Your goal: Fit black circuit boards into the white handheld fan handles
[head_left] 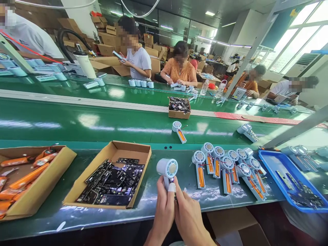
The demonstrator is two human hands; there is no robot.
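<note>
Close in front of me, a light-blue handheld fan (165,167) is held upright, its round head up and its grille facing right. My left hand (164,205) is closed around the handle from the left. From the right, my right hand (189,212) is closed on the same handle, fingers pressed together. A white covering wraps one digit where the hands meet. Most of the handle is hidden by my hands. To the left, a cardboard box (138,147) holds black circuit boards (115,182). On the right lie several opened fans (227,164) with orange cells in their handles.
Orange battery cells (29,174) fill a carton at far left. A blue tray (271,167) with boards stands at right. One opened fan (181,134) lies on the green belt (128,126), near a small box of parts (179,114). Several co-workers sit across it.
</note>
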